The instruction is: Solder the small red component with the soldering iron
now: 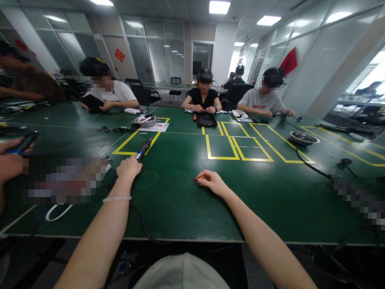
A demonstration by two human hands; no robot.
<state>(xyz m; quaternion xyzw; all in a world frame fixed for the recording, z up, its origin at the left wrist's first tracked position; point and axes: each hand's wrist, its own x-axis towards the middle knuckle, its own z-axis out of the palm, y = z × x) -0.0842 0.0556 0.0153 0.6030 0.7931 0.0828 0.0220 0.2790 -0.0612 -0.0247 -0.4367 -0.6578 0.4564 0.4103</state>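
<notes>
My left hand (128, 167) is closed around the handle of a soldering iron (143, 149) with a blue-and-black grip. Its tip points away from me over the green table (180, 200), and its black cable trails back toward the near edge. My right hand (210, 180) rests on the table to the right, fingers pinched on a small red piece (195, 180) that touches the surface. A thin clear bracelet sits on my left wrist.
Yellow taped rectangles (237, 146) mark the table ahead. A black tray (206, 119), a metal bowl (303, 138) and a dish of tools (146, 120) lie farther off. Several people sit around the table; another person's hand (12, 154) holds a tool at left.
</notes>
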